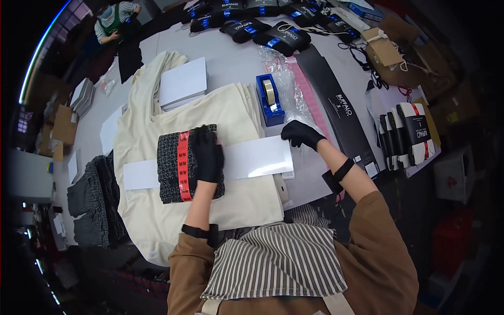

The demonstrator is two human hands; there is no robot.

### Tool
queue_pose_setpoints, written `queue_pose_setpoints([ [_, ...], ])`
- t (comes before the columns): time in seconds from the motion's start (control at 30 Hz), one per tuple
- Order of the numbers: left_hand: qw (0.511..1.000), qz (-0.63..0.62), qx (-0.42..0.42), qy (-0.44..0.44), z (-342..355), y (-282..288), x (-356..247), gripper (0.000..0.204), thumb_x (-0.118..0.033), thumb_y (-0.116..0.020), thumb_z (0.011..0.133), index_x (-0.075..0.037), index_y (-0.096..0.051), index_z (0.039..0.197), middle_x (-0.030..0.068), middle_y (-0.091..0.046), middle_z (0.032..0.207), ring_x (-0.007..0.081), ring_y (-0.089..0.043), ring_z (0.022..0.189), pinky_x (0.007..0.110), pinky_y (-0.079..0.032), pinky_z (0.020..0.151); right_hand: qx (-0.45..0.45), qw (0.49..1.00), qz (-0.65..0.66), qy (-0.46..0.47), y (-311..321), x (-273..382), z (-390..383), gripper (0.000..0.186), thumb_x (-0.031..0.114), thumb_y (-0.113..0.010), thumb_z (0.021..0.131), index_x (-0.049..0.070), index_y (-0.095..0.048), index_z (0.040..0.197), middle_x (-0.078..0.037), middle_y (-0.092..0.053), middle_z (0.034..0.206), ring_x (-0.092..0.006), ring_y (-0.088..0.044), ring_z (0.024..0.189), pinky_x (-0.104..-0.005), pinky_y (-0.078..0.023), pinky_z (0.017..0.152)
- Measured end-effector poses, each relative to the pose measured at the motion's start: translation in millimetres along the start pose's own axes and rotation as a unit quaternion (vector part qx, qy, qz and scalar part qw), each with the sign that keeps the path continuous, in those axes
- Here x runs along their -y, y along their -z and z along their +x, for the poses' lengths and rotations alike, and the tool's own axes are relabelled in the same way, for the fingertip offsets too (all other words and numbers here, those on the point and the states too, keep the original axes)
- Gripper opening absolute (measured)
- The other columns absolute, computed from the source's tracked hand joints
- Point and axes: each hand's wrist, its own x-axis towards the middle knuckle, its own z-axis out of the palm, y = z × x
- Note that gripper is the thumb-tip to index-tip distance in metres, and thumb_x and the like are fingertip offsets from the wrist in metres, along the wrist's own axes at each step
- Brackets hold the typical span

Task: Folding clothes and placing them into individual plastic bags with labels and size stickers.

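A folded black patterned garment [169, 152] with a red size-sticker strip [183, 173] down it lies across a long white paper band [254, 157]. My left hand [208, 157], in a black glove, rests flat on the garment's right part with fingers stretched out. The band's upper right corner is pinched by my right hand [302, 135], also black-gloved. Part of the band is hidden under the garment. Beneath everything spreads a cream sweatshirt [231, 202], with a stack of white paper [183, 81] on its upper part.
A blue tape dispenser [271, 113] stands beyond the band. Long black printed strips [336, 100] and clear plastic lie to its right. Grey garments [97, 205] hang at the left edge. Banded black packs [283, 38] line the far side. A co-worker [118, 23] stands far left.
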Motion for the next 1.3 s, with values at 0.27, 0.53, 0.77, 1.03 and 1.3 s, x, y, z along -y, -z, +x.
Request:
queue_pose_setpoints([
  [0.27, 0.952, -0.283, 0.064, 0.100, -60.0, -68.0, -88.0, 0.010, -0.009, -0.059, 0.081, -0.001, -0.057, 0.087, 0.0151, -0.055, 0.084, 0.0319, -0.056, 0.078, 0.037, -0.046, 0.067, 0.017, 0.999, -0.035, 0.005, -8.6, -9.2, 22.5, 0.022, 0.025, -0.061, 0.075, 0.003, -0.059, 0.072, -0.004, -0.056, 0.064, -0.0161, -0.062, 0.052, -0.0254, -0.042, 0.043],
  [0.53, 0.951, -0.253, 0.072, 0.164, -47.8, -73.8, -102.2, 0.007, -0.009, -0.058, 0.081, -0.003, -0.058, 0.084, 0.0149, -0.056, 0.081, 0.0323, -0.057, 0.076, 0.037, -0.046, 0.066, 0.025, 0.955, -0.206, 0.213, 9.2, -60.5, 53.4, 0.021, 0.021, -0.058, 0.078, 0.001, -0.060, 0.076, -0.004, -0.058, 0.065, -0.0146, -0.059, 0.050, -0.0252, -0.043, 0.044],
  [0.77, 0.939, -0.298, 0.040, 0.164, -14.4, -82.3, -127.3, 0.011, -0.011, -0.061, 0.080, -0.002, -0.060, 0.086, 0.0128, -0.059, 0.080, 0.0283, -0.059, 0.074, 0.034, -0.047, 0.066, -0.071, 0.988, 0.097, 0.095, -25.3, -13.6, -21.2, 0.014, 0.013, -0.055, 0.077, 0.000, -0.055, 0.077, -0.007, -0.055, 0.066, -0.0157, -0.059, 0.057, -0.0303, -0.047, 0.049],
  [1.03, 0.916, -0.348, 0.043, 0.196, -4.0, -78.3, -137.4, 0.013, -0.012, -0.063, 0.077, -0.003, -0.061, 0.085, 0.0092, -0.060, 0.072, 0.0199, -0.061, 0.065, 0.031, -0.048, 0.061, -0.114, 0.976, -0.032, 0.183, -33.0, -18.8, -23.9, 0.012, 0.014, -0.055, 0.080, 0.002, -0.054, 0.082, -0.003, -0.054, 0.066, -0.0109, -0.059, 0.055, -0.0232, -0.045, 0.046],
  [1.3, 0.926, -0.325, 0.120, 0.153, 4.3, -66.0, -142.6, 0.013, -0.015, -0.063, 0.071, -0.005, -0.056, 0.075, 0.0136, -0.057, 0.065, 0.0329, -0.060, 0.065, 0.040, -0.046, 0.059, -0.076, 0.992, 0.068, 0.072, -20.3, -1.7, -38.2, 0.029, 0.012, -0.055, 0.081, 0.003, -0.058, 0.108, -0.005, -0.060, 0.078, -0.0108, -0.059, 0.056, -0.0225, -0.046, 0.048],
])
